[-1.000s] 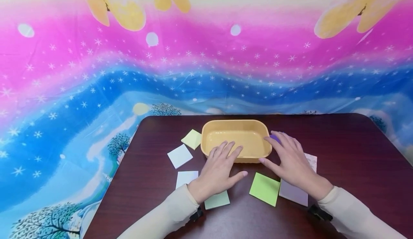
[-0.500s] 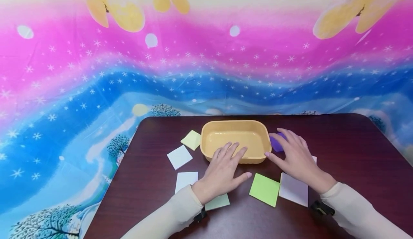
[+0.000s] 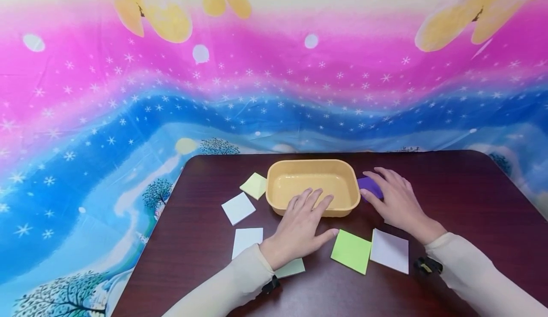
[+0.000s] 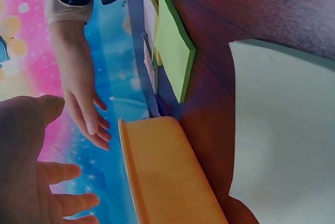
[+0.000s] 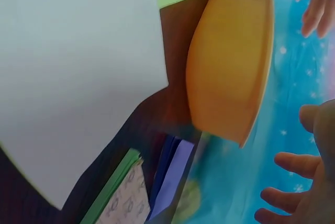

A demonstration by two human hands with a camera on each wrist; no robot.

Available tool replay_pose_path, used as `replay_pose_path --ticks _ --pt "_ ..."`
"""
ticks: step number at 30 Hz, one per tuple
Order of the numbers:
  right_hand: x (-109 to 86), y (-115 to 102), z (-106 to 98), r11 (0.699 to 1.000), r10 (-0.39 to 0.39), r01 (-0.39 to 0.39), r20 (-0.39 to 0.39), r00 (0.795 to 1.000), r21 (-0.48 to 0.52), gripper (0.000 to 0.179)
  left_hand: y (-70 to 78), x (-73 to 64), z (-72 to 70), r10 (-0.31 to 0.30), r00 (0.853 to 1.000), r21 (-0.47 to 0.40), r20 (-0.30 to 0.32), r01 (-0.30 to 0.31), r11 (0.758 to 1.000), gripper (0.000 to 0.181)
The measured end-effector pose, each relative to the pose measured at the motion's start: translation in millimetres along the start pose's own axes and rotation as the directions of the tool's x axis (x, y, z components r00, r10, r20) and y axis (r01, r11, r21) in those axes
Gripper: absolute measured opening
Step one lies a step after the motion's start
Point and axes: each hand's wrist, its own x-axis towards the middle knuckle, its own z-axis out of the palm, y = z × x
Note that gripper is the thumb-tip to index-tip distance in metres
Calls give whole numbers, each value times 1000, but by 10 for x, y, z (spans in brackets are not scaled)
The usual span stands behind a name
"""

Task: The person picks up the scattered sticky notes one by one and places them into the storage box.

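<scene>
A yellow plastic bin point(image 3: 274, 204) stands toward the back of the table with nothing in it. Over its front rim hovers my left hand point(image 3: 297, 229), fingers spread and holding nothing. My right hand point(image 3: 400, 207), loosely bent and holding nothing, is right of the bin. Its thumb and fingertips are right by a purple sticky-note pad point(image 3: 369, 187). In front of the bin lie a lime green pad point(image 3: 351, 252) and a pale lavender pad point(image 3: 389, 251). A patterned pad point(image 5: 125, 198) shows in the right wrist view; my right hand hides it from the head view.
Left of the bin lie a pale yellow pad point(image 3: 254, 185) and a white pad point(image 3: 238, 208). Nearer are another white pad point(image 3: 247, 240) and a pale green pad point(image 3: 292, 268), partly covered by my left arm. A printed cloth point(image 3: 274, 79) hangs behind the dark table point(image 3: 462, 198).
My right hand has moved right, away from the bin's rim, uncovering more of the purple and lavender pads. My left hand has drifted slightly right. The bin and pads stay in place.
</scene>
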Motion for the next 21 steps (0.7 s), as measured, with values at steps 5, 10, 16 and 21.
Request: replay_pose_path --ticks 5,10,16,21 --pt "34 99 16 999 39 -39 36 999 0 50 32 17 -1 7 1000 3 9 -8 1000 74" --pt "66 203 48 998 69 -68 67 995 -17 50 58 30 -1 9 1000 1 16 -9 1000 74" --pt "95 286 81 996 82 -79 87 993 -39 49 87 54 5 21 1000 7 11 -21 1000 74" --pt "130 341 97 995 86 -79 112 990 -59 49 116 82 -7 28 999 2 26 -28 1000 73"
